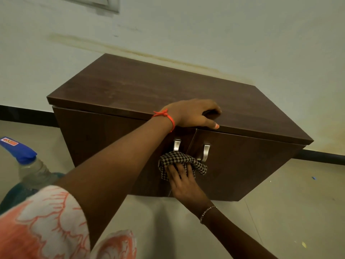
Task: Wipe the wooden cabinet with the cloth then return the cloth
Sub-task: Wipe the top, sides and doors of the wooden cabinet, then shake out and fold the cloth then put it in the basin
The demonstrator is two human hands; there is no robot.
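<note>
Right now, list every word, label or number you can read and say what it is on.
Nothing is legible.
Red label on the blue cap of the clear plastic bottle: print too blurred to read.
Dark brown wooden cabinet: no text.
Black-and-white checked cloth: no text.

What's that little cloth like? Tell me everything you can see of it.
The cloth is a small rag woven in a black and pale houndstooth check, soft-looking and crumpled into loose folds. It is pressed against the front of the dark wooden cabinet, just below the two metal handles, over the seam where the doors meet. The right hand lies flat on it, fingers spread, and the cloth bunches out above and to the right of them.
</note>
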